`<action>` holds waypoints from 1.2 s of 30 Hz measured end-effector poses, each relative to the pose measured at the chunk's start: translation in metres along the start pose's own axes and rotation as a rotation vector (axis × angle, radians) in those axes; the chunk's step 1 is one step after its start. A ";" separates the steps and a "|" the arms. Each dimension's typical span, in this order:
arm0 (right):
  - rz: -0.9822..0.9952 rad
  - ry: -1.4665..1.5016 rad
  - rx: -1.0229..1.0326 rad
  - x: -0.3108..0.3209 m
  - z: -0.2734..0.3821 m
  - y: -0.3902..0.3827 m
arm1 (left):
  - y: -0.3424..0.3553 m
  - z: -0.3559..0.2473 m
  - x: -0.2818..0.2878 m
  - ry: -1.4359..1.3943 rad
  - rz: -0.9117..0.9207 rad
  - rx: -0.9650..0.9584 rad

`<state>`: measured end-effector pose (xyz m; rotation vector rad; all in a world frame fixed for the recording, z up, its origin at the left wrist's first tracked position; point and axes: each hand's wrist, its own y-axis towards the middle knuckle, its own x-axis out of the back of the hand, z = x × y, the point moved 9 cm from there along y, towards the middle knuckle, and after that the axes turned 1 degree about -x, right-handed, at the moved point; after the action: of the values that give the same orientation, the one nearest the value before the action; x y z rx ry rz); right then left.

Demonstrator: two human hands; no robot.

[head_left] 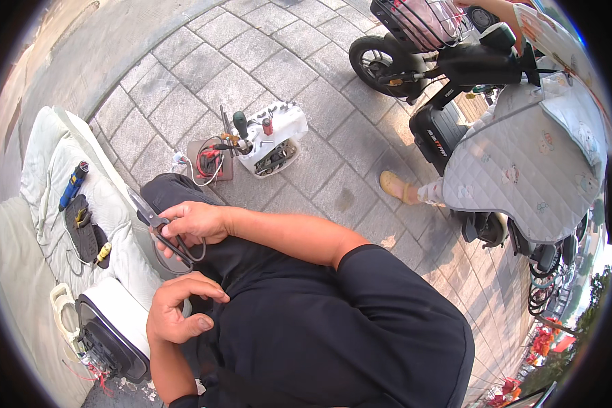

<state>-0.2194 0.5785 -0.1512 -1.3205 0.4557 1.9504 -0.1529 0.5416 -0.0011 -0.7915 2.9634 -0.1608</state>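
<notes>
My right hand [196, 223] reaches across my lap, its fingers closed through the handles of a pair of dark-handled scissors [145, 205]. The blades point up and left, over the edge of a pale padded cloth [37, 170]. Below it, my left hand [180, 309] is held near my dark shirt, fingers loosely bent and thumb apart, with nothing visible in it. Beside my left hand stands a white-and-black device [109, 333] with thin wires hanging from its lower end. On the cloth lie a blue-and-black cylindrical tool [73, 185], a dark flat item [81, 228] and a small yellow piece [103, 253].
Ahead on the paving are a white tool container [292, 122], a green-handled screwdriver [240, 122], a red-handled tool [267, 126] and a brownish box [223, 170] with cables. At right, a person's yellow shoe [394, 187] rests beside a black scooter [432, 129] with a quilted grey cover [503, 170].
</notes>
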 end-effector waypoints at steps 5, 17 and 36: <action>0.018 0.013 -0.009 0.001 -0.004 0.005 | -0.047 0.097 0.015 -0.187 -0.032 0.331; 0.030 0.030 -0.023 0.000 -0.001 0.004 | -0.151 0.321 0.030 -0.546 -0.697 0.599; 0.016 0.071 -0.024 0.000 0.004 0.005 | -0.180 0.357 0.027 -0.412 -0.791 0.710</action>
<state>-0.2253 0.5774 -0.1498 -1.4086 0.4801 1.9330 -0.0535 0.3438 -0.3353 -1.5412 1.8487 -0.8852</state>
